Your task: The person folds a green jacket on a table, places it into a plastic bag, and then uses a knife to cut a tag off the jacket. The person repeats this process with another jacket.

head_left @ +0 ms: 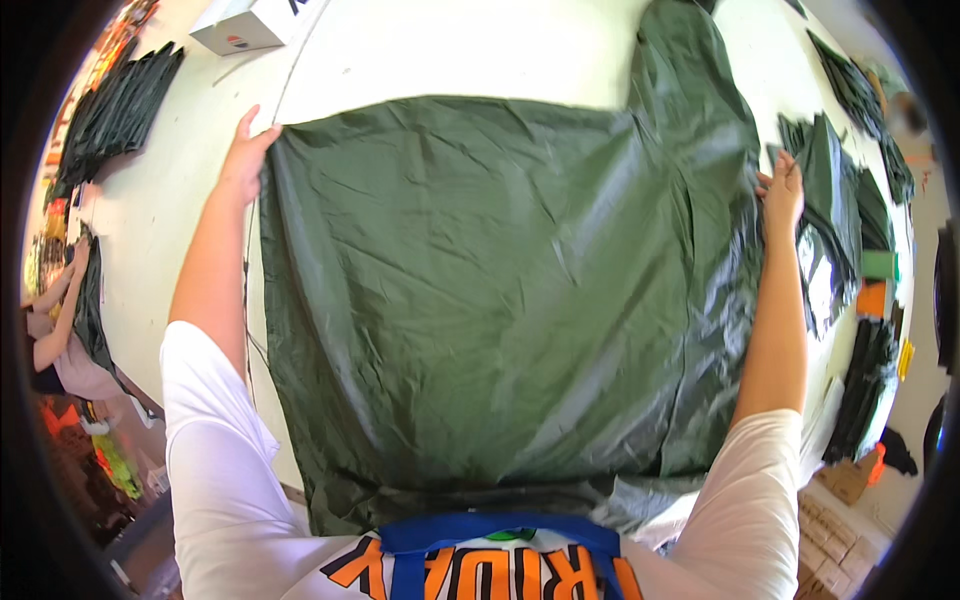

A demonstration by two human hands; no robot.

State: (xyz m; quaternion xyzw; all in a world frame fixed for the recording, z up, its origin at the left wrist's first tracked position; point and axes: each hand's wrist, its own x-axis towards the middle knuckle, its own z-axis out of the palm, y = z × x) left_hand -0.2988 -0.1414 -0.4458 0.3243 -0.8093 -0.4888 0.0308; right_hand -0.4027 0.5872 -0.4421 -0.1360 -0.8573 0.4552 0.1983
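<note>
A dark green garment (pixel 480 280) of shiny, raincoat-like fabric is spread over the white table in front of me, creased all over. From its far right part a long sleeve-like piece (pixel 685 70) stretches away from me. My left hand (pixel 245 155) grips the far left corner, with one finger sticking out above the edge. At the right edge, below the sleeve-like piece, my right hand (pixel 783 195) has its fingers closed on the fabric. The near edge of the garment bunches up against my body.
Folded dark green pieces (pixel 835 190) lie just beyond my right hand. More stacked dark pieces (pixel 120 115) sit at the far left, near a white box (pixel 240 25). Another person's arms (pixel 65 300) handle dark fabric at the left. Cartons (pixel 835 550) stand at the lower right.
</note>
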